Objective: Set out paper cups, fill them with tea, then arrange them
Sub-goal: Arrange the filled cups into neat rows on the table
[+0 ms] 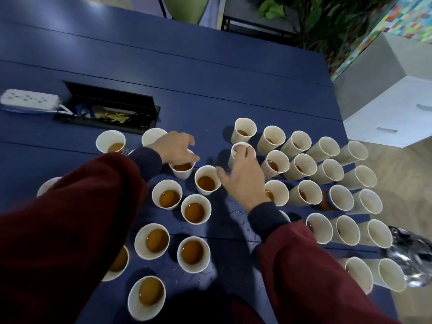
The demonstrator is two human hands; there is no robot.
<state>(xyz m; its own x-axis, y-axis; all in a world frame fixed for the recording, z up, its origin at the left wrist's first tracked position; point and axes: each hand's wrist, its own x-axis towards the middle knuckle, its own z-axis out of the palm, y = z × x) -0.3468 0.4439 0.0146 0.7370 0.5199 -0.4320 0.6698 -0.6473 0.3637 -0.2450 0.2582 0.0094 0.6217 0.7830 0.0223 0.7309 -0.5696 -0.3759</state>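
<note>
Left hand (177, 148) is clamped down over the loose cup (184, 173), fingers curled round its rim from above, tea showing inside, at the far end of the scattered cluster on the blue table (210, 85). Right hand (243, 181) is spread wide, thumb out, fingertips just touching the rim of the row cup (236, 155), at the left end of the tidy rows (325, 169). Power strip (28, 100) and cable box (109, 111) lie beyond, glass pot (416, 258) at my right.
</note>
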